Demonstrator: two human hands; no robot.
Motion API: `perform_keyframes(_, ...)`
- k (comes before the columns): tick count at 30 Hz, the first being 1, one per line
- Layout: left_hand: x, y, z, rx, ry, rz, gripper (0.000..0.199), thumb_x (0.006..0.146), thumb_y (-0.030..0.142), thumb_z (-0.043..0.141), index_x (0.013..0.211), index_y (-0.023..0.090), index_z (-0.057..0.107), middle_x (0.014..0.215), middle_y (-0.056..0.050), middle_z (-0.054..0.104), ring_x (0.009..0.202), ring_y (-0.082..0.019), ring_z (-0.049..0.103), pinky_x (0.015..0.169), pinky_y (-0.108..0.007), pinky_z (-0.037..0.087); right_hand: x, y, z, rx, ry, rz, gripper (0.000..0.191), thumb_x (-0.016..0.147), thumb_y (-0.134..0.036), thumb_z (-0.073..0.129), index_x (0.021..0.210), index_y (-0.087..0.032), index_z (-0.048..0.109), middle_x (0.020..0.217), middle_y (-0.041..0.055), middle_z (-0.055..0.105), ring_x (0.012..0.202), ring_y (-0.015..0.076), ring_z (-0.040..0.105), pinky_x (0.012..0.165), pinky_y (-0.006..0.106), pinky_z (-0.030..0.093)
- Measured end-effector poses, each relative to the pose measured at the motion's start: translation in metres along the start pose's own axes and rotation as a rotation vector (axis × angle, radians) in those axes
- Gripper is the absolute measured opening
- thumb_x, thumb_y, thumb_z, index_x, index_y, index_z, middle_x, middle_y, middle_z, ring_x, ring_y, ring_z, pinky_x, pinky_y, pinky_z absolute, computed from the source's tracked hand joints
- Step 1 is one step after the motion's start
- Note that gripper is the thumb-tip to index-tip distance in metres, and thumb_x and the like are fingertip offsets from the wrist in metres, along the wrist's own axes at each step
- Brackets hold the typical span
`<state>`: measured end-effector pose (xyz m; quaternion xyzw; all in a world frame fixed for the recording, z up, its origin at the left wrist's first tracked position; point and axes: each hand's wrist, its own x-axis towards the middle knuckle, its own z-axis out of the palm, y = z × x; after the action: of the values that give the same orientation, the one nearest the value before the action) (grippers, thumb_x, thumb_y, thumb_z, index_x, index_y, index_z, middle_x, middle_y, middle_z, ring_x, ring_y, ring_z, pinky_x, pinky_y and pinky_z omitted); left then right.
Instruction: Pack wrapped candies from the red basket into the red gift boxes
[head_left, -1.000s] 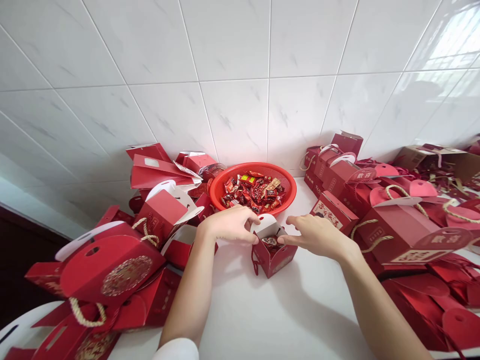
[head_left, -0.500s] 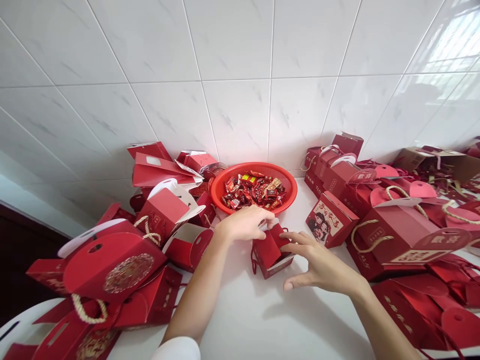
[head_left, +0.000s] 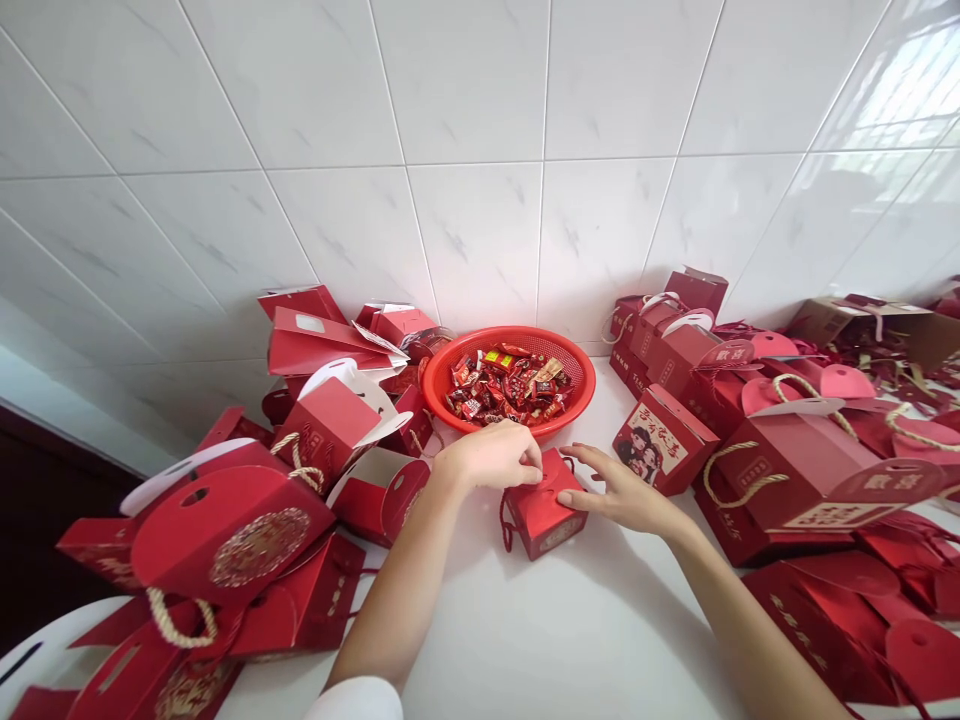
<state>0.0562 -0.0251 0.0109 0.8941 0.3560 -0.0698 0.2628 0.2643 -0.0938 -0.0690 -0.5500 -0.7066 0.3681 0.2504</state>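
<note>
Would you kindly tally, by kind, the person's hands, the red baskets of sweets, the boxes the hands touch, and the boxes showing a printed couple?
Left hand and right hand: 2
Red basket of sweets: 1
Touched box: 1
Couple-print box: 1
Total: 5

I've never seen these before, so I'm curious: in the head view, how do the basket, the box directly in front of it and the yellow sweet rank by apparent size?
1. Basket
2. Box, partly covered, yet clearly smaller
3. Yellow sweet, smallest
</note>
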Motion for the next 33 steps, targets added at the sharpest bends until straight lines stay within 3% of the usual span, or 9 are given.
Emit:
perform_keyframes(4,-0.003,0.003,0.001,0.013,0.012,-0.098,0.022,0.082,0.026,0.056,0.089,0.023,0.077,0.08,-0.004,0.071,0.089,-0.023,0.063,0.065,-0.027,0.041,0.003,0.0,-0.001,-0.078,0.014,0.077,0.05,0.076,-0.066,0.066,0.085,-0.017,0.059,0.095,0.0055,0.064,0.087,0.0196,0.057,0.078,0.033,0.046)
perform_keyframes(9,0.002,-0.001,0.005,0.02,-0.043,-0.126,0.017,0.079,0.028,0.061,0.091,0.023,0.072,0.086,-0.003,0.069,0.085,-0.021,0.063,0.064,-0.024,0.042,0.0,-0.011,-0.007,0.092,0.148,0.126,0.054,0.072,-0.063,0.07,0.062,-0.019,0.04,0.059,-0.004,0.043,0.06,0.0106,0.039,0.057,0.025,0.031)
perform_keyframes(13,0.009,0.008,0.009,0.04,-0.041,-0.101,0.017,0.078,0.023,0.062,0.094,0.022,0.069,0.094,-0.004,0.069,0.089,-0.021,0.062,0.062,-0.024,0.04,-0.005,-0.03,-0.017,0.399,0.173,0.01,0.046,0.077,-0.059,0.067,0.069,-0.017,0.05,0.065,-0.0016,0.052,0.056,0.0092,0.045,0.058,0.025,0.038)
perform_keyframes(16,0.014,0.012,0.011,0.029,-0.054,-0.032,0.014,0.08,0.021,0.058,0.091,0.022,0.067,0.088,-0.002,0.068,0.078,-0.018,0.062,0.061,-0.024,0.04,-0.006,-0.035,-0.018,0.382,0.037,0.024,0.04,0.078,-0.054,0.068,0.079,-0.015,0.061,0.068,0.0,0.056,0.054,0.0085,0.045,0.053,0.024,0.037)
perform_keyframes(19,0.014,0.007,0.01,0.058,-0.051,0.033,0.015,0.079,0.028,0.061,0.093,0.022,0.065,0.09,-0.002,0.068,0.088,-0.021,0.063,0.064,-0.024,0.042,-0.003,-0.03,-0.012,0.313,-0.028,0.043,0.035,0.077,-0.048,0.068,0.083,-0.013,0.065,0.075,0.0033,0.06,0.059,0.0096,0.047,0.051,0.022,0.035)
perform_keyframes(23,0.009,0.002,0.007,0.142,-0.055,-0.111,0.035,0.069,0.03,0.072,0.101,0.019,0.061,0.096,-0.005,0.068,0.092,-0.025,0.064,0.059,-0.026,0.042,-0.002,-0.022,-0.007,0.251,-0.024,0.039,0.029,0.076,-0.04,0.066,0.087,-0.013,0.066,0.084,0.0055,0.062,0.064,0.0104,0.049,0.052,0.021,0.036)
perform_keyframes(26,0.01,0.008,0.011,0.176,-0.064,-0.17,0.033,0.068,0.022,0.071,0.099,0.017,0.06,0.099,-0.009,0.069,0.091,-0.027,0.066,0.061,-0.028,0.045,-0.002,-0.022,-0.007,0.163,-0.024,0.001,0.024,0.078,-0.035,0.062,0.086,-0.013,0.067,0.082,0.0046,0.062,0.063,0.0101,0.047,0.052,0.021,0.036)
perform_keyframes(30,0.019,0.021,0.022,0.231,0.069,-0.145,0.033,0.074,0.006,0.06,0.105,0.015,0.059,0.104,-0.013,0.07,0.096,-0.029,0.068,0.069,-0.03,0.047,-0.002,-0.023,-0.011,0.086,0.018,0.013,0.027,0.082,-0.037,0.057,0.087,-0.013,0.069,0.078,0.0045,0.064,0.06,0.0109,0.047,0.051,0.022,0.036)
perform_keyframes(33,0.024,0.026,0.026,0.213,0.208,-0.159,0.033,0.078,0.006,0.054,0.108,0.017,0.057,0.101,-0.012,0.07,0.094,-0.03,0.068,0.071,-0.033,0.047,-0.003,-0.02,-0.015,0.06,0.079,0.046,0.03,0.082,-0.04,0.056,0.087,-0.014,0.07,0.077,0.0044,0.064,0.058,0.0111,0.048,0.051,0.023,0.037)
